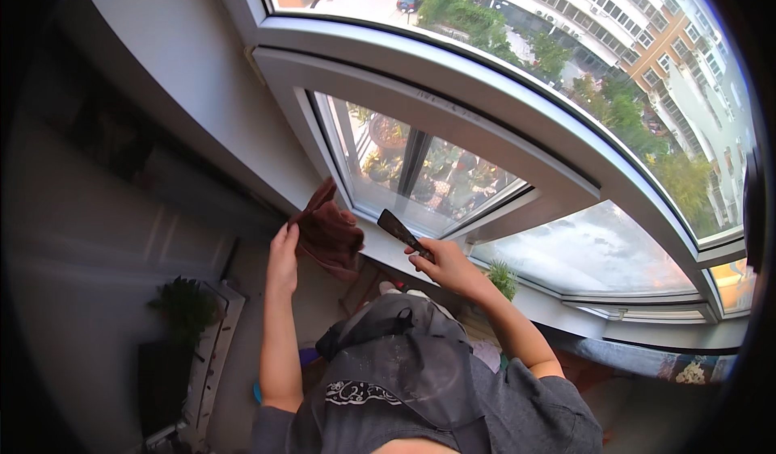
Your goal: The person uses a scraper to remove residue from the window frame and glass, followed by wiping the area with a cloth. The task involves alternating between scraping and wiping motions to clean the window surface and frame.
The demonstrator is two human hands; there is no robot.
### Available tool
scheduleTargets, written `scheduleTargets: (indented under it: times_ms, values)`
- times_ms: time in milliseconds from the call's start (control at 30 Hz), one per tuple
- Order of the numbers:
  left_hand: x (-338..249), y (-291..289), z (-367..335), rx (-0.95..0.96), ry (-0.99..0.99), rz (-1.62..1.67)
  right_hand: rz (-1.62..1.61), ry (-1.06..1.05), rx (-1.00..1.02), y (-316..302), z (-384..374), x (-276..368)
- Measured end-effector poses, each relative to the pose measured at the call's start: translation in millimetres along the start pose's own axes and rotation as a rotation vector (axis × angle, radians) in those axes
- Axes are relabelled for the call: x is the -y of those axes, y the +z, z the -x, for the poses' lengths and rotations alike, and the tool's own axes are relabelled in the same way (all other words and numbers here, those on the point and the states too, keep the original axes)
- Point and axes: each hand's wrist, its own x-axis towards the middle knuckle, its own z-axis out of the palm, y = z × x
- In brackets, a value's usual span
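My left hand (283, 254) is closed on a reddish-brown cloth (330, 234), which hangs in folds in front of the window's lower left corner. In my right hand (446, 265) is a dark, worn scraper (396, 226), gripped by its handle. Its wide blade points up and left, toward the lower part of the white-framed window (356, 65). A gap separates the blade from the cloth. From this angle I cannot tell whether the blade touches the glass or the frame.
A pale sill (380, 248) runs below the window, with a small green plant (501, 278) right of my right hand. Potted plants (457, 171) show through the lower pane. Another leafy plant (186, 307) stands at the left beside a white cabinet (222, 325).
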Motion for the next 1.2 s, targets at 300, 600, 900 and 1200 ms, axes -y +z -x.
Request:
scheduleTargets:
  times_ms: [300,600,900,1200]
  values:
    - [-19,15,11,0.102,-0.122,0.138,-0.142,-0.034,-0.037,5,0,-10]
    - [-48,12,8,0.195,0.007,-0.142,-0.045,-0.057,-0.12,13,1,-15]
    - [-46,10,2,-0.111,0.218,-1.156,-0.252,0.072,-0.063,9,5,-16]
    - [-59,119,4,0.325,0.538,-0.543,-0.346,0.043,-0.356,-25,71,9]
